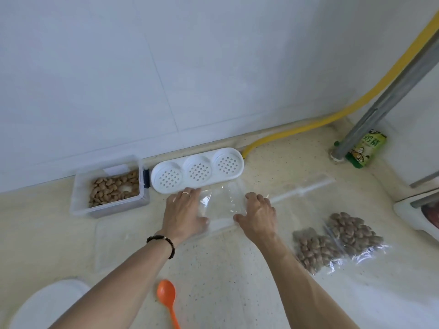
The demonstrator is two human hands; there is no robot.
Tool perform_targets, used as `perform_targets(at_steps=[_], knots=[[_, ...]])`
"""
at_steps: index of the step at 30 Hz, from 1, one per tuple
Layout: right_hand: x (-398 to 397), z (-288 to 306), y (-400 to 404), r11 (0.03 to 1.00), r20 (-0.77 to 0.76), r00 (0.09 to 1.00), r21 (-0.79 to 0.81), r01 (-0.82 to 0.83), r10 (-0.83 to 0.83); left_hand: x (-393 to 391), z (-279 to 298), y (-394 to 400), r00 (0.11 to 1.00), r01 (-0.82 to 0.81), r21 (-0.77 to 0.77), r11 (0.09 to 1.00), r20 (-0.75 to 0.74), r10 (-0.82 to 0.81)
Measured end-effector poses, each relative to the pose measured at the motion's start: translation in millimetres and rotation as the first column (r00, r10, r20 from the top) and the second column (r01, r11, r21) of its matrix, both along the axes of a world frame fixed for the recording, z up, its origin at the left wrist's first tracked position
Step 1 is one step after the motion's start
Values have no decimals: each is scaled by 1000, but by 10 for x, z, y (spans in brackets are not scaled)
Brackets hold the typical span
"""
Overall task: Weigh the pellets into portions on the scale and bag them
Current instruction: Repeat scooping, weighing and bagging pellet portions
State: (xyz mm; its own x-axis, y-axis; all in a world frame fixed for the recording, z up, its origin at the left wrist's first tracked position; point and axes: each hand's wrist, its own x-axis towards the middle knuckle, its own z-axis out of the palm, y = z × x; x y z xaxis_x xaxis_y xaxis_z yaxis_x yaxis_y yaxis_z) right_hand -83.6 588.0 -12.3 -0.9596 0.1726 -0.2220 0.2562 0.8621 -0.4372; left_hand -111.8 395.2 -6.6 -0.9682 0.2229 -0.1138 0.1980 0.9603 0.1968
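Head view of a speckled countertop [225, 269]. The left hand [184, 213] and right hand [257, 216], fingers spread and flat, press on an empty clear bag [222, 203] lying between them, just in front of a white perforated tray [197, 170]. Loose pellets [114, 187] sit in a clear container [108, 186] at left; two filled bags [337, 238] lie at right. An orange spoon [167, 299] rests near the front edge.

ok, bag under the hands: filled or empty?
Empty. The clear bag lies flat on the counter, no pellets inside, both hands' fingers on it.
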Motion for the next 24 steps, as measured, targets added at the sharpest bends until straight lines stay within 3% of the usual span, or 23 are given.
perform_targets(at_steps=[5,8,11,14,17,21,24], knots=[[-10,19,34,997,-67,997,-64,40,-44,-23,16,61,995,40,2,999,-87,-39],[13,90,67,980,-95,986,-160,122,-138,-56,101,76,990,53,169,984,-139,-29],[51,216,76,958,-144,965,-221,184,-219,-101,297,41,998,52,381,923,-63,-30],[117,444,3,882,-140,946,-420,211,-293,-134,522,-58,997,40,493,869,36,-67],[229,687,-173,826,-158,940,-535,175,-302,-110,726,-284,991,21,546,838,100,-91],[443,927,-600,834,-219,934,-537,126,-282,60,971,-822,982,20,588,809,142,-128],[643,1039,-1026,829,-153,969,-553,80,-196,243,1098,-1352,964,28,586,810,197,-176]])
